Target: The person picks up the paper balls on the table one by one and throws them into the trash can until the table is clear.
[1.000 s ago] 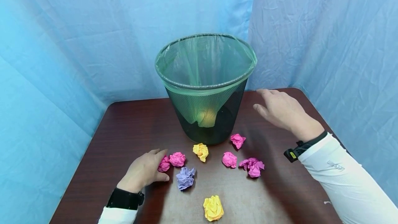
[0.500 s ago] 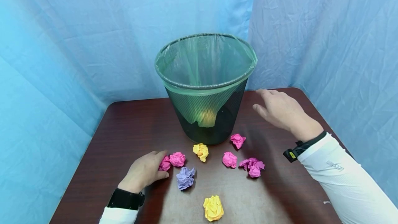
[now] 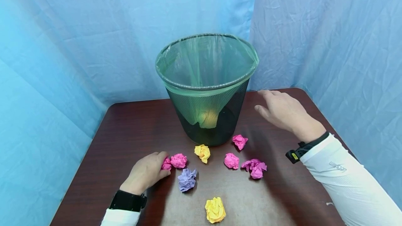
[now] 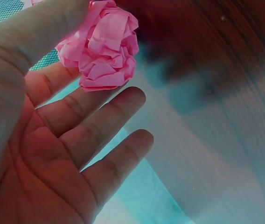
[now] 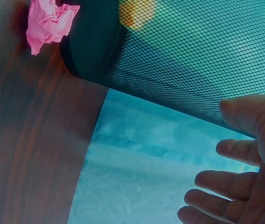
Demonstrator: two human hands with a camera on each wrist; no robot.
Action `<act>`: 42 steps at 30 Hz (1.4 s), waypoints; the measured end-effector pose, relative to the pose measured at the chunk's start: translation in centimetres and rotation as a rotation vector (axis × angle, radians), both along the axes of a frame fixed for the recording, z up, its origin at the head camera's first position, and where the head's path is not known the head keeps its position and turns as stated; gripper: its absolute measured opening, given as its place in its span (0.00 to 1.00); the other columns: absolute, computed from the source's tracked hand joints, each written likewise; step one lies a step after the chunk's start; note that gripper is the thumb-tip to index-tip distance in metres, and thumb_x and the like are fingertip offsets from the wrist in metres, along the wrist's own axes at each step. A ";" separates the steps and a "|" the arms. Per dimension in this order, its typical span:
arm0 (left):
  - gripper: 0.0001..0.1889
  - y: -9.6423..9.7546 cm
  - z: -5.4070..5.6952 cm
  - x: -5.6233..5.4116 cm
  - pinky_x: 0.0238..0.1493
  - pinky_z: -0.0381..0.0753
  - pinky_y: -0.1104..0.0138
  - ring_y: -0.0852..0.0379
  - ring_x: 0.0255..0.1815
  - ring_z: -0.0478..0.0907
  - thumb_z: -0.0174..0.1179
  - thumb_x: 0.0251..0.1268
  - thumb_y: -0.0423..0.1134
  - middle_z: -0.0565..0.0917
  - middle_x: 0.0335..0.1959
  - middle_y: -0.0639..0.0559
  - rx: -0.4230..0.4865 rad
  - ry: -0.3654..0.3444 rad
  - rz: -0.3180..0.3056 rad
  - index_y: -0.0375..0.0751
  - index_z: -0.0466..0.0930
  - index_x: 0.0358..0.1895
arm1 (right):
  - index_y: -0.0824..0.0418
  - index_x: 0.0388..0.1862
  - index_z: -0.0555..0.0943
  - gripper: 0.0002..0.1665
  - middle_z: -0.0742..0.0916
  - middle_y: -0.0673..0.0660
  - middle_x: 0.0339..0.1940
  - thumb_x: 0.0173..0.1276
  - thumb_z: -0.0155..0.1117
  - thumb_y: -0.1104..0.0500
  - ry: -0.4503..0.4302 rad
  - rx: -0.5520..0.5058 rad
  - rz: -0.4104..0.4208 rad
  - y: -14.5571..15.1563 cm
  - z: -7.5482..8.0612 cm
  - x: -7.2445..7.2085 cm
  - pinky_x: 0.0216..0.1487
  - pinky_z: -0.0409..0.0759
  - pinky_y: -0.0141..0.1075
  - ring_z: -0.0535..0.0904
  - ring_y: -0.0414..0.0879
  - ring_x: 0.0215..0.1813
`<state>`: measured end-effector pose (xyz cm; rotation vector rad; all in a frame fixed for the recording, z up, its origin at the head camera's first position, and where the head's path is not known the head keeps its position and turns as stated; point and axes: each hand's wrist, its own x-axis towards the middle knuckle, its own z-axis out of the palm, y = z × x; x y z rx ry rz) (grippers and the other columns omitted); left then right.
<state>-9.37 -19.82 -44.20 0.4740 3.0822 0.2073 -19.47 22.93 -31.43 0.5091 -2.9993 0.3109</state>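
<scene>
At the left of the head view, my left hand (image 3: pixel 145 173) pinches a pink crumpled paper ball (image 4: pixel 105 49) between thumb and forefinger. The left wrist view shows the other fingers spread loosely below it. A second pink paper ball (image 3: pixel 178 160) lies right against the held one, with a purple paper ball (image 3: pixel 187 180) just nearer to me. My right hand (image 3: pixel 284 111) hovers to the right of a black mesh wastebasket (image 3: pixel 230 114), holding nothing, its fingers relaxed and apart. The nearest paper to it is a pink ball (image 3: pixel 240 142) by the basket's foot.
A green bag (image 3: pixel 207 92) lines the wastebasket, with something yellow (image 3: pixel 208 118) inside. Yellow paper balls lie before the basket (image 3: pixel 202 153) and near the front (image 3: pixel 215 210). A pink ball (image 3: pixel 231 161) and a magenta crumple (image 3: pixel 255 168) lie right of centre. Blue curtains (image 3: pixel 125 37) surround the dark table (image 3: pixel 132 125).
My left thumb and forefinger have drawn closer together around the pink paper ball. The right hand and the other paper balls have stayed practically where they were.
</scene>
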 end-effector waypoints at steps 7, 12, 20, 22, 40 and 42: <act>0.24 -0.6 0.9 -0.1 0.48 0.88 0.54 0.54 0.39 0.81 0.79 0.57 0.48 0.86 0.41 0.50 0.001 -0.008 0.032 0.42 0.82 0.53 | 0.68 0.75 0.70 0.37 0.80 0.71 0.70 0.77 0.62 0.48 0.013 -0.005 0.005 0.0 0.1 0.0 0.66 0.76 0.65 0.78 0.68 0.69; 0.26 -1.1 1.8 -0.2 0.48 0.89 0.54 0.54 0.39 0.81 0.78 0.57 0.49 0.86 0.42 0.49 0.023 0.016 0.053 0.41 0.81 0.55 | 0.68 0.75 0.70 0.37 0.79 0.71 0.70 0.77 0.62 0.48 0.012 -0.003 0.004 -0.1 0.3 0.0 0.66 0.76 0.65 0.78 0.68 0.68; 0.29 -1.8 3.6 -0.5 0.46 0.90 0.53 0.52 0.39 0.82 0.80 0.55 0.50 0.86 0.41 0.48 0.064 0.102 0.057 0.40 0.81 0.56 | 0.68 0.75 0.69 0.37 0.79 0.71 0.70 0.76 0.63 0.49 0.004 -0.009 -0.003 -0.1 0.7 0.1 0.65 0.77 0.65 0.78 0.67 0.68; 0.30 -1.9 4.1 -0.5 0.44 0.90 0.53 0.53 0.38 0.82 0.81 0.54 0.50 0.86 0.40 0.48 0.079 0.124 0.058 0.40 0.81 0.56 | 0.67 0.76 0.69 0.38 0.79 0.71 0.71 0.76 0.64 0.49 -0.003 -0.011 -0.008 -0.1 0.7 0.1 0.65 0.77 0.65 0.78 0.67 0.68; 0.29 -3.1 7.3 -1.2 0.37 0.88 0.53 0.52 0.35 0.82 0.79 0.58 0.50 0.86 0.37 0.47 0.136 0.303 0.045 0.37 0.82 0.57 | 0.68 0.76 0.69 0.38 0.78 0.72 0.71 0.77 0.62 0.47 0.008 0.013 0.003 -0.3 0.9 0.2 0.66 0.76 0.65 0.77 0.68 0.69; 0.31 -3.3 7.9 -1.3 0.38 0.88 0.51 0.50 0.36 0.83 0.79 0.58 0.50 0.87 0.38 0.45 0.145 0.340 0.052 0.36 0.81 0.59 | 0.68 0.76 0.69 0.38 0.78 0.72 0.71 0.77 0.62 0.47 0.009 0.016 0.006 -0.3 1.0 0.2 0.66 0.76 0.65 0.77 0.68 0.69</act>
